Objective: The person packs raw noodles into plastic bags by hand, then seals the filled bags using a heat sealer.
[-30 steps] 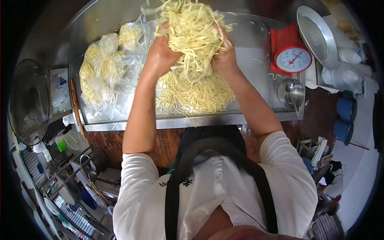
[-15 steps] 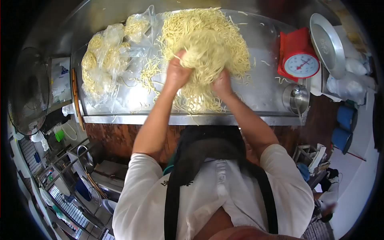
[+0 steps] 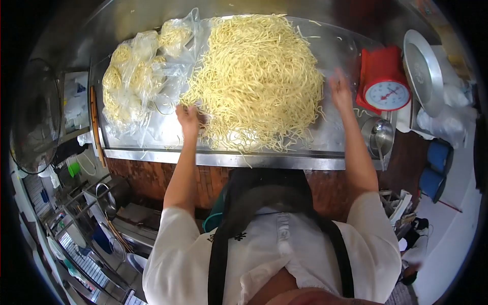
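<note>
A wide heap of yellow noodles (image 3: 259, 81) lies spread over the middle of the metal table (image 3: 168, 134). At the heap's left edge is my left hand (image 3: 189, 121), its fingers apart, with nothing held in it; whether it touches the strands I cannot tell. My right hand (image 3: 341, 90) is off the heap's right side, fingers stretched out and a little blurred, with nothing in it. Clear plastic bags of noodles (image 3: 136, 76) sit to the left of my left hand. A red dial scale (image 3: 384, 79) stands to the right of my right hand.
A metal pan (image 3: 423, 73) rests at the scale's right. Near the right front corner is a metal bowl (image 3: 377, 136) with a ladle in it. Wooden sticks (image 3: 96, 127) lie along the left edge. A caged fan (image 3: 36, 117) stands at far left.
My hands have let go of the bunch of noodles they held up, and it has dropped onto the heap. They have moved apart, left and right. The heap looks wider.
</note>
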`<act>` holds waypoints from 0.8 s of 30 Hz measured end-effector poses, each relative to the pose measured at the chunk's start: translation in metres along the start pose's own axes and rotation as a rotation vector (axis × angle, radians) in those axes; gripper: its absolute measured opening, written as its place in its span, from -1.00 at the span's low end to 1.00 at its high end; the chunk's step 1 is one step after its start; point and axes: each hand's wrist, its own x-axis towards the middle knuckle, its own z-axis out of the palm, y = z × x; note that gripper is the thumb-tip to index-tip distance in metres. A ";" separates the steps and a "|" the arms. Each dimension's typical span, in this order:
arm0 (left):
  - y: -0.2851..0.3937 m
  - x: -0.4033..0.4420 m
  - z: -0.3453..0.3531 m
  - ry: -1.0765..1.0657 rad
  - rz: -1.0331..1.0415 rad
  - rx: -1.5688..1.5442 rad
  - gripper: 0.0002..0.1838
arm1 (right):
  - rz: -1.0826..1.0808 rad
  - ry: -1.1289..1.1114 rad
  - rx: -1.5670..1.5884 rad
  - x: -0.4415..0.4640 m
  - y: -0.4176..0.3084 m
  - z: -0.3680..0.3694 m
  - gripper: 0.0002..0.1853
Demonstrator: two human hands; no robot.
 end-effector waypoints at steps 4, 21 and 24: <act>0.016 0.050 0.139 0.028 0.695 -0.330 -0.42 | 0.473 -0.040 0.884 0.064 0.027 0.163 -0.49; 0.128 0.192 0.174 -0.263 0.148 -0.672 -0.37 | -0.258 -0.161 0.409 0.197 -0.048 0.183 -0.43; 0.156 0.194 0.189 -0.744 -0.056 -0.907 -0.26 | 0.483 -0.696 1.040 0.163 -0.141 0.189 -0.33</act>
